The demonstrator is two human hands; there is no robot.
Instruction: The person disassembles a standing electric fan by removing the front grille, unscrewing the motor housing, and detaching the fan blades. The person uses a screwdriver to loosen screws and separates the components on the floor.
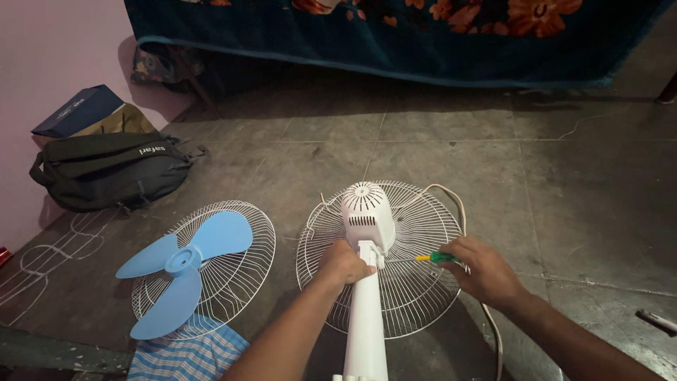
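Note:
A white pedestal fan lies on the floor with its motor housing [367, 212] resting on a white wire grille [423, 233]. My left hand [343, 264] grips the white fan pole [367, 324] just below the motor. My right hand [485, 274] holds a screwdriver with a green and yellow handle [436, 257], its tip pointing left at the joint between pole and motor. A white power cord [462, 212] loops past the grille on the right.
A second wire grille [240, 271] lies to the left with a blue three-blade fan propeller [180, 268] on it. A dark bag [106, 169] and a blue box [77, 109] sit by the wall. A bed with a floral cover [423, 35] stands behind. Checked cloth [183, 353] lies near.

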